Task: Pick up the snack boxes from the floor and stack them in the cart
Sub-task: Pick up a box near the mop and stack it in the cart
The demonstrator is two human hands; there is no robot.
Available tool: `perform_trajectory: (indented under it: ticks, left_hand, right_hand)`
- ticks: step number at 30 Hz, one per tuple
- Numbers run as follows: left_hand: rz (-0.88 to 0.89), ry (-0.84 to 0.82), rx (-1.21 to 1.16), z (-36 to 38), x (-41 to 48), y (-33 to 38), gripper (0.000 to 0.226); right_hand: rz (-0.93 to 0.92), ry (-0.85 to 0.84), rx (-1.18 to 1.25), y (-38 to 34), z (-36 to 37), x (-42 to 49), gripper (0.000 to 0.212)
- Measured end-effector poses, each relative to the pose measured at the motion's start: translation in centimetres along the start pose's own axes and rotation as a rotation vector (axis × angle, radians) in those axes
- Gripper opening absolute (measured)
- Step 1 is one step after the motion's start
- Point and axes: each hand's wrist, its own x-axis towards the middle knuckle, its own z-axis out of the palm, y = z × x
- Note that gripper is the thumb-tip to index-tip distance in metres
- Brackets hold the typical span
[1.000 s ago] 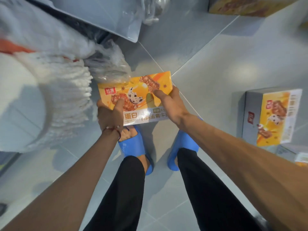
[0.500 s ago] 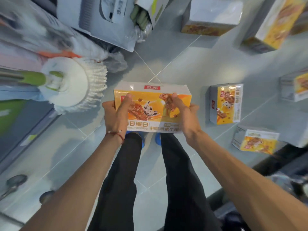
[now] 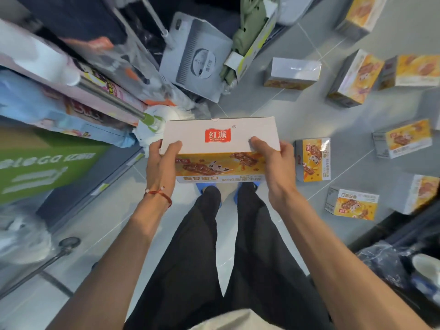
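Orange snack box (image 3: 220, 148) in both hands' grip, left hand (image 3: 160, 166), right hand (image 3: 273, 163).

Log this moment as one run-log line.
snack box: held off floor | left hand: grips left end | right hand: grips right end | other boxes: on floor

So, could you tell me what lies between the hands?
A snack box, gripped at its ends by the left hand and right hand, in the head view.

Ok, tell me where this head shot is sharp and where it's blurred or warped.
Head view: the held snack box, left hand and right hand are sharp, logo readable; shelf packages at left smear with motion blur; wide-angle distortion tilts the floor boxes at right.
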Motion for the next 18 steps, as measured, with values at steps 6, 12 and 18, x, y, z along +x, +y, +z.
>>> perform_trajectory:
  ticks: [6,12,18]
  left_hand:
    - [0.069,0.007,-0.046,-5.6,-5.5,2.0,0.045]
    - [0.103,0.082,-0.182,-8.1,-11.3,2.5,0.045]
    - [0.113,0.226,-0.296,-8.0,-17.6,0.5,0.049]
  right_hand:
    - [-0.174,-0.144,-0.046,-2.3,0.1,-7.2,0.052]
    - [-0.261,-0.221,-0.089,-3.8,-0.4,-11.8,0.041]
    - [-0.314,-0.346,-0.115,-4.1,-2.7,-14.3,0.042]
